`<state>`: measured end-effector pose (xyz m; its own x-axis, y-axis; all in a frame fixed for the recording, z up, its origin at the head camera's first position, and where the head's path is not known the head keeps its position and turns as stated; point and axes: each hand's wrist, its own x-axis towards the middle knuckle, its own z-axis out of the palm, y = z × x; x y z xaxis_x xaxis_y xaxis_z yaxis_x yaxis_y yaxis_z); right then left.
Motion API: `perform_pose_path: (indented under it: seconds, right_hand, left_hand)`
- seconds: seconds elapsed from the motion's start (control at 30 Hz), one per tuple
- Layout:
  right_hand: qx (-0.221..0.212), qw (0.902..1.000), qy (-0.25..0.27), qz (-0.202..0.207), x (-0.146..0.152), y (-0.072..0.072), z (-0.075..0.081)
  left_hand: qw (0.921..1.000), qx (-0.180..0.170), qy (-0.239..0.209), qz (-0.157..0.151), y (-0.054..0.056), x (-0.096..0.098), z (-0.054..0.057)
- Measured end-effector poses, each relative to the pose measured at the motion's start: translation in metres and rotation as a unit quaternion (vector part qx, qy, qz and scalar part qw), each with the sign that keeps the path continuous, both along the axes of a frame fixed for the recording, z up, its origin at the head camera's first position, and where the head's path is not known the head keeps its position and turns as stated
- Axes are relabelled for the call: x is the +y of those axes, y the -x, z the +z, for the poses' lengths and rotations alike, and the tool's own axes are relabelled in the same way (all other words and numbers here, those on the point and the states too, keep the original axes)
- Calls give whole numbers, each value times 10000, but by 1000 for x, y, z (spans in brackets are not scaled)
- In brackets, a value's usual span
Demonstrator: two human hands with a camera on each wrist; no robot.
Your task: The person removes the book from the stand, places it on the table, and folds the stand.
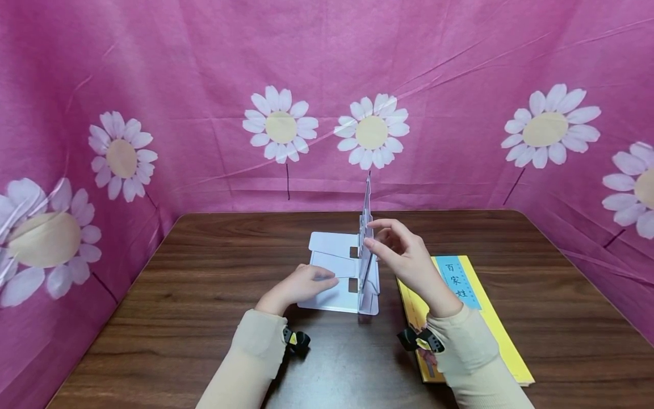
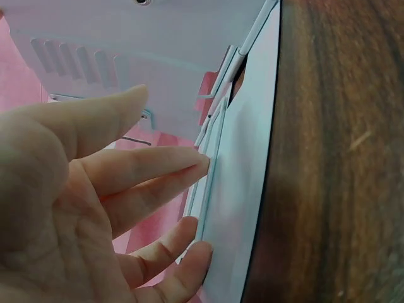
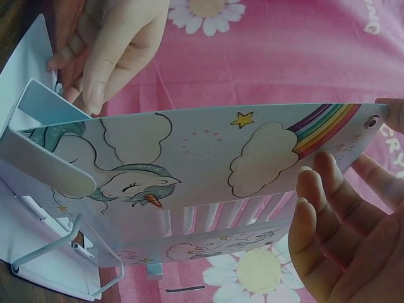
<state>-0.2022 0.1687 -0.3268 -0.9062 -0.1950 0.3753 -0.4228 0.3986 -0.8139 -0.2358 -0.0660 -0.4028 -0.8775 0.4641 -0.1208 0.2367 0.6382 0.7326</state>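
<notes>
A white metal book stand (image 1: 334, 241) rests on the table, its base plate flat and its hinged panel upright. In the right wrist view the panel (image 3: 205, 145) shows a unicorn, clouds and a rainbow. My left hand (image 1: 306, 282) lies over the base plate, palm down, its fingertips (image 2: 201, 249) against the edge of a thin plate on it. With fingers bent loosely, my right hand (image 1: 401, 250) touches the panel's upper part from the right side, thumb and forefinger apart. A bent wire support (image 3: 47, 252) sticks out near the panel's foot.
A yellow book (image 1: 490, 324) with a blue title label lies right of the stand, partly under my right forearm. The brown wooden table (image 1: 194, 284) ends at a pink curtain (image 1: 204, 74) printed with daisies, at the back and sides.
</notes>
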Motion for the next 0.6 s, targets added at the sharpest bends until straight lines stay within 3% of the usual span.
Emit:
perform_pose_path:
  seconds: [0.23,0.33,0.5,0.6]
  right_hand:
    - [5,10000,66,0,-2,0,0]
    - [14,10000,75,12,-2,0,-1]
    - [-31,10000,57,26,-3,0,-1]
    - [-86,9999,60,27,-3,0,-1]
  left_hand:
    - [10000,-48,21,-34,0,-2,4]
    - [9999,87,-85,-84,-1,-2,9]
    - [9975,421,-574,29,-3,-1,21]
    - [9930,440,-1080,209,-7,2,31]
